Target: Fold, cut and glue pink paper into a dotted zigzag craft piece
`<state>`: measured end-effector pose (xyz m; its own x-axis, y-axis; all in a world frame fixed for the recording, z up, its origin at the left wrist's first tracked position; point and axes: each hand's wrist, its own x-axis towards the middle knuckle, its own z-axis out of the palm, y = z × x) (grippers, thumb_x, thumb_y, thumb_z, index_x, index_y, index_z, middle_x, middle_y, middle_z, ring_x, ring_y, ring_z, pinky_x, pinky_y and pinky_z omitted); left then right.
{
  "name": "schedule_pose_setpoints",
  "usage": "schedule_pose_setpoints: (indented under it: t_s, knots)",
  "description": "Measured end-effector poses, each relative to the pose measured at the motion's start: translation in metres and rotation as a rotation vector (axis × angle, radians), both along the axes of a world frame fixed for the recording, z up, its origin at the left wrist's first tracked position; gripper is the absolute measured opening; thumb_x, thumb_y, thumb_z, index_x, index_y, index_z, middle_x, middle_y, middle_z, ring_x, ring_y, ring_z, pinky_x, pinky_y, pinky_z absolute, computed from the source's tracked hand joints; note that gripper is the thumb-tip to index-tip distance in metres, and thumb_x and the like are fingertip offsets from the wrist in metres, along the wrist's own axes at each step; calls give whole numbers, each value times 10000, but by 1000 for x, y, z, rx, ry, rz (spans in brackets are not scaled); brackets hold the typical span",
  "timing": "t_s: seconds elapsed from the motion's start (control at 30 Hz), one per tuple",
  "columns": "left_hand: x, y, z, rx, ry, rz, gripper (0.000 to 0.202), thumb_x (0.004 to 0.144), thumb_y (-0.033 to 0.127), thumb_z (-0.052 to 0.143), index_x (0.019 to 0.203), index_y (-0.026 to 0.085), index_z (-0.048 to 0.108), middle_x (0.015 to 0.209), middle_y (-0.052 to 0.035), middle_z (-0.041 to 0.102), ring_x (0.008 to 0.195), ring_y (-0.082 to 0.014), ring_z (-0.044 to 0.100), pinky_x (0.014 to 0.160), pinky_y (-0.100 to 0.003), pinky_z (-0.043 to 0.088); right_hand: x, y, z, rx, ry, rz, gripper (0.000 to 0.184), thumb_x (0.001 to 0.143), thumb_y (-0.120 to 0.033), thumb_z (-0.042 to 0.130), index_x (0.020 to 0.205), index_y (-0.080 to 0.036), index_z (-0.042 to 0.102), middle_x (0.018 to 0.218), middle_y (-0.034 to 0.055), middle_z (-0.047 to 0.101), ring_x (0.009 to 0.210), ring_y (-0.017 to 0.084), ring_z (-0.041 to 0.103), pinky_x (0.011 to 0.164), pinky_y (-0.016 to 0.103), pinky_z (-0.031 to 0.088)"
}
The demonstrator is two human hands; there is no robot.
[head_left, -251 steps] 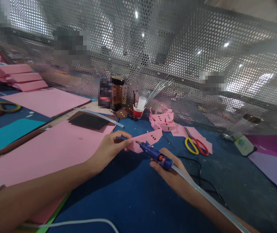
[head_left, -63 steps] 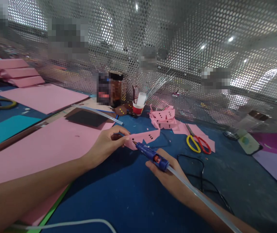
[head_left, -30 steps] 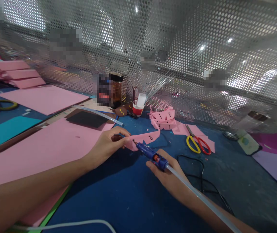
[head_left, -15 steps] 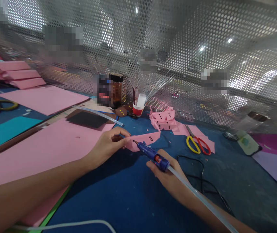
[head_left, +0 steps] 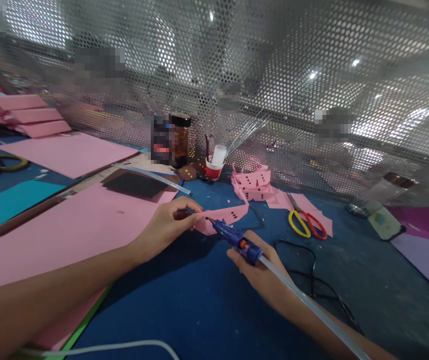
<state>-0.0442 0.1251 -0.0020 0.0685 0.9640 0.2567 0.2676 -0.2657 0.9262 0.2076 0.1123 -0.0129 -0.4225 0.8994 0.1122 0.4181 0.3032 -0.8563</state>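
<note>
Right above the blue desk (head_left: 199, 310), we've got our left hand (head_left: 165, 225) pinching one end of a narrow pink paper strip with small black squares (head_left: 224, 216), so that grip is closed on the paper between thumb and fingers. Our right hand (head_left: 263, 265) has its grip wrapped around a blue plastic glue gun (head_left: 233, 237), though the handle is mostly hidden from us. The gun's nozzle points at a black square close to the left fingertips; we honestly can't tell if it's touching. A long, clear glue stick (head_left: 304, 299) pokes out the back and runs along our right forearm. The strip's far end bends up near a heap of pink paper strips with black squares (head_left: 254, 184). Just right of that heap, we can see scissors with one yellow and one red handle (head_left: 306, 222), blades resting over flat pink paper scraps (head_left: 280, 199). A thin black cord (head_left: 314, 265) loops beside the right hand. Behind the strip, a red-and-white cup (head_left: 214, 169) stands next to the metal mesh panel (head_left: 199, 75), and on our left a big pink paper sheet (head_left: 71, 230) lies under our forearm.
</note>
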Motion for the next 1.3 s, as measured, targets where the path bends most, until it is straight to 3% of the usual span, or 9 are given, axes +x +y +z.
schedule_pose_setpoints:
  t_s: [0.43, 0.8, 1.3]
  knots:
    - [1, -2, 1, -26, -24, 18, 249, 865, 419, 675, 891, 172, 689, 933, -49, 687, 776, -171, 645, 675, -273, 534, -5, -4, 7, 44, 7, -19, 200, 880, -332, 634, 779, -224, 498, 743, -26, 475, 655, 125, 469, 534, 210, 379]
    - [2, -1, 2, -24, -9, 29, 245, 856, 415, 668, 879, 172, 693, 938, -50, 682, 766, -164, 637, 659, -265, 540, -6, -4, 8, 25, 18, -35, 212, 871, -317, 638, 765, -222, 481, 727, -31, 446, 624, 115, 424, 519, 207, 374]
    - [1, -1, 0, -15, -4, 18, 277, 865, 446, 662, 881, 171, 691, 943, -56, 672, 755, -165, 621, 672, -278, 522, -1, -1, -1, 11, 9, -14, 231, 914, -402, 623, 818, -224, 509, 724, -33, 475, 602, 113, 439, 509, 211, 368]
